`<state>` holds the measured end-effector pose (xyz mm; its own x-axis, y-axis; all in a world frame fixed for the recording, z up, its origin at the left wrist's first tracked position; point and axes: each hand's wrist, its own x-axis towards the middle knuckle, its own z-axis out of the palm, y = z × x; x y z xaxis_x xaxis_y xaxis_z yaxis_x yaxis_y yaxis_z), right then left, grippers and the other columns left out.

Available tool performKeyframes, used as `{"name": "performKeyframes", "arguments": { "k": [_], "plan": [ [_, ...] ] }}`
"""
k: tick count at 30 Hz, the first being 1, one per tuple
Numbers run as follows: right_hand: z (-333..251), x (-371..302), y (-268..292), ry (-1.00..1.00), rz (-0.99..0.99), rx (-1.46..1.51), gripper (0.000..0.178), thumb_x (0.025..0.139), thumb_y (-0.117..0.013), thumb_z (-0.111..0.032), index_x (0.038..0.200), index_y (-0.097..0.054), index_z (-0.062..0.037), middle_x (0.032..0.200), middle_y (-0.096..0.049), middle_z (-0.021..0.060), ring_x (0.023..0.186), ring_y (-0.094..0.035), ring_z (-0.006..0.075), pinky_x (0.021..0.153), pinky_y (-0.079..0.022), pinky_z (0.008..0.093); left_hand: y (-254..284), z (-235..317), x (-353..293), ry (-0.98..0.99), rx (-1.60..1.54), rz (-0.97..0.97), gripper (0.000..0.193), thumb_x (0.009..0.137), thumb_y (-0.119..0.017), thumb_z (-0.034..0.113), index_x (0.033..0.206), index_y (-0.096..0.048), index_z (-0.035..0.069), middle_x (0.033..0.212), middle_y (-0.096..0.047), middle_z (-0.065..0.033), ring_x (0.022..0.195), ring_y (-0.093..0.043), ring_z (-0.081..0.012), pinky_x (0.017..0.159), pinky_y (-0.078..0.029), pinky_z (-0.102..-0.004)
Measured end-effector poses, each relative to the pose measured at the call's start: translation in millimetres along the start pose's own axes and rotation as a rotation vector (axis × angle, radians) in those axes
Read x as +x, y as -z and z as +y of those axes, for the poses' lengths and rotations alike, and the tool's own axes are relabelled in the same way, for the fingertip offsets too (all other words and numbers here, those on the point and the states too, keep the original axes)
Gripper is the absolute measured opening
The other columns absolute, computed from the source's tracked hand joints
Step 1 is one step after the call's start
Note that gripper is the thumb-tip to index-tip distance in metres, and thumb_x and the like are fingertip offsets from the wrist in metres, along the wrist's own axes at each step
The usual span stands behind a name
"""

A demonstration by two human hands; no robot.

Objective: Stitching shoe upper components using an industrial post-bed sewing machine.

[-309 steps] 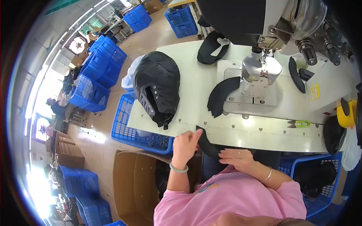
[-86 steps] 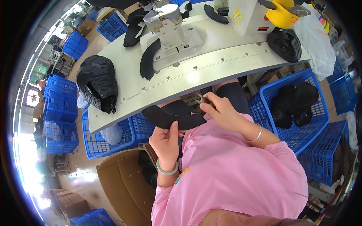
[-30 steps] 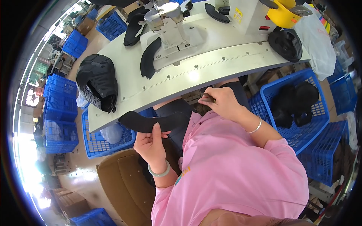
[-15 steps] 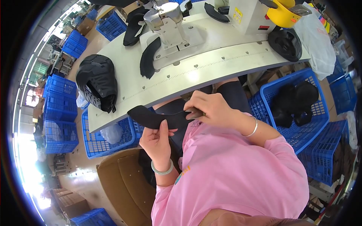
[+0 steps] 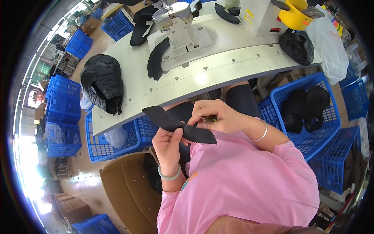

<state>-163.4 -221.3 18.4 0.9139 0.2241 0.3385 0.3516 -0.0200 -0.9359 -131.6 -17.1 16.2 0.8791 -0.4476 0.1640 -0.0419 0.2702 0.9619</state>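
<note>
My left hand [image 5: 168, 145] pinches a black, curved padded strip [image 5: 199, 135] between thumb and fingers. The strip lies slantwise in front of the table's near edge, over my lap. Close to its right part, my right hand [image 5: 218, 113] is closed around small metal thread snips [image 5: 209, 118], mostly hidden by the fingers. The right fingertips are at the strip's upper edge; whether they touch it I cannot tell.
A sewing machine [image 5: 175, 29] stands on the white table [image 5: 187, 86]. Another curved black strip [image 5: 157, 58] lies beside it, a black shoe upper [image 5: 102, 82] at the left. Blue crates [image 5: 336, 113] flank me; a brown cardboard box [image 5: 126, 187] sits lower left. A yellow cup [image 5: 295, 16] hangs at right.
The strip has shifted right and swung lower at its right end, which now reaches past my left fingers. My right hand has let go of that end and moved slightly right.
</note>
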Motion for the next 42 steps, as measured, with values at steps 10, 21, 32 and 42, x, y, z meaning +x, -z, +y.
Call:
{"name": "performKeyframes", "arguments": {
  "k": [10, 21, 32, 42],
  "plan": [
    [0.9, -6.3, 1.9, -0.068, 0.118, -0.072, 0.012, 0.084, -0.066, -0.008, 0.083, -0.059, 0.0017, 0.077, -0.051, 0.0039, 0.069, -0.049, 0.0129, 0.062, -0.041, 0.0273, -3.9, 1.2, -1.2, -0.005, 0.064, 0.031, 0.014, 0.094, -0.059, 0.007, 0.100, -0.059, -0.005, 0.073, -0.066, -0.0101, 0.055, -0.060, -0.0122, 0.049, -0.046, -0.0206],
    [-2.6, -28.1, 10.2, -0.143, -0.017, -0.285, 0.019, 0.079, -0.070, -0.012, 0.081, -0.060, 0.0043, 0.068, -0.057, 0.0087, 0.059, -0.051, 0.0163, 0.056, -0.043, 0.0312, -9.5, 3.0, -0.9, -0.033, 0.266, 0.193, 0.010, 0.093, -0.060, 0.004, 0.095, -0.060, -0.006, 0.072, -0.067, -0.0114, 0.054, -0.061, -0.0127, 0.051, -0.047, -0.0211],
    [18.3, -18.1, 65.3, -0.143, 0.405, -1.108, 0.021, 0.077, -0.073, -0.024, 0.087, -0.065, -0.0070, 0.083, -0.063, 0.0074, 0.075, -0.065, 0.0251, 0.066, -0.050, 0.0353, 6.9, 6.3, 2.3, -0.140, 0.189, 0.280, 0.009, 0.092, -0.061, 0.003, 0.092, -0.061, -0.006, 0.072, -0.065, -0.0078, 0.055, -0.061, -0.0127, 0.051, -0.049, -0.0223],
    [46.2, 6.3, 125.9, -0.038, 0.575, -1.452, 0.049, 0.077, -0.071, -0.021, 0.123, -0.059, -0.0118, 0.120, -0.056, 0.0112, 0.115, -0.052, 0.0307, 0.091, -0.046, 0.0429, 1.2, -2.0, 5.6, 0.144, -0.368, 0.047, 0.020, 0.102, -0.044, 0.019, 0.089, -0.048, 0.004, 0.066, -0.052, -0.0049, 0.055, -0.046, -0.0113, 0.049, -0.035, -0.0240]
  ]
}}
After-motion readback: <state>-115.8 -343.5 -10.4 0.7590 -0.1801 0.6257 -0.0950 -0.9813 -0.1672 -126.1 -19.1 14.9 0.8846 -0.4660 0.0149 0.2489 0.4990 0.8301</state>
